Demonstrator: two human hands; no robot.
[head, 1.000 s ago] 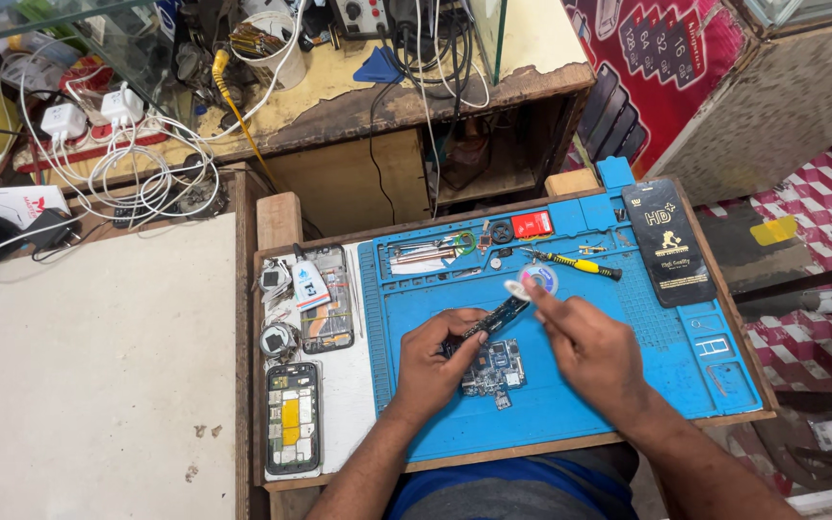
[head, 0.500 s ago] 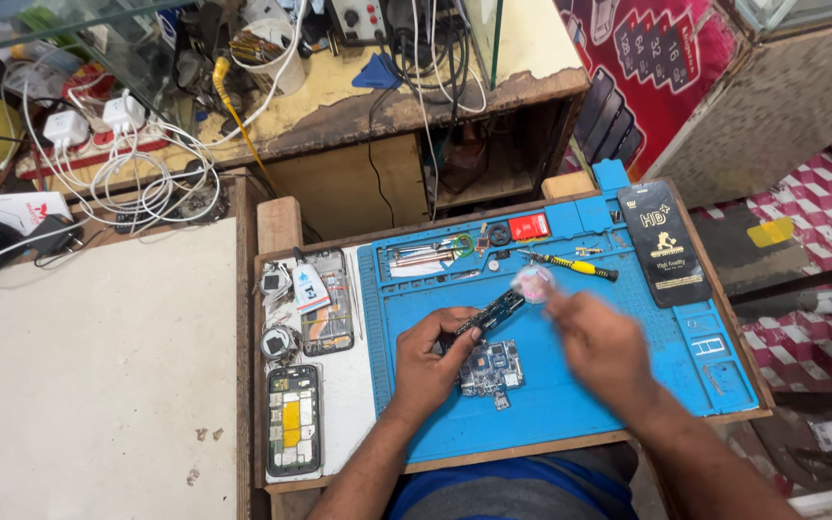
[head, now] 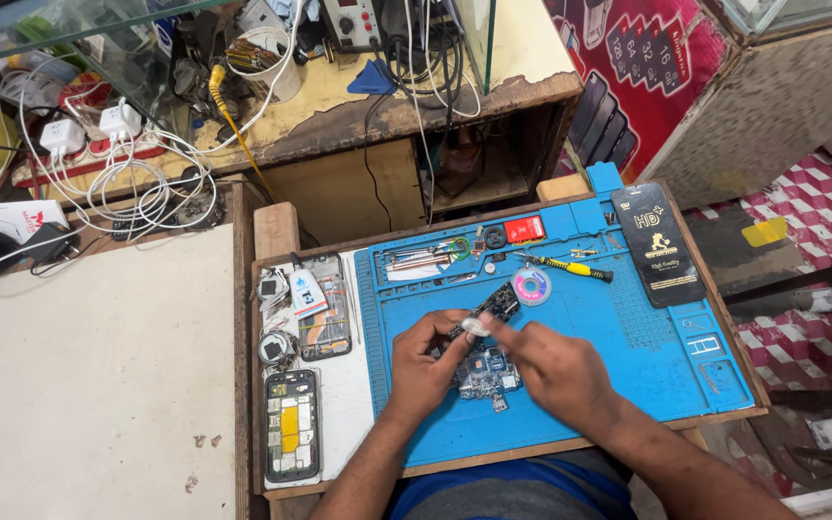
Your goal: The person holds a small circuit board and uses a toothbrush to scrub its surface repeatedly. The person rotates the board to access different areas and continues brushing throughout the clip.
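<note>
Blue mat shows; hands (overlapping) hide circuit board.

Two bare forearms, no sleeves, watch or rings showing. The left hand and right hand wear no gloves. A blue garment covers the lap.

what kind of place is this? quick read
Most likely a small phone repair bench or stall. A blue repair mat covers the work tray, opened phones lie beside it, and the left hand and right hand work over a bare circuit board.
</note>
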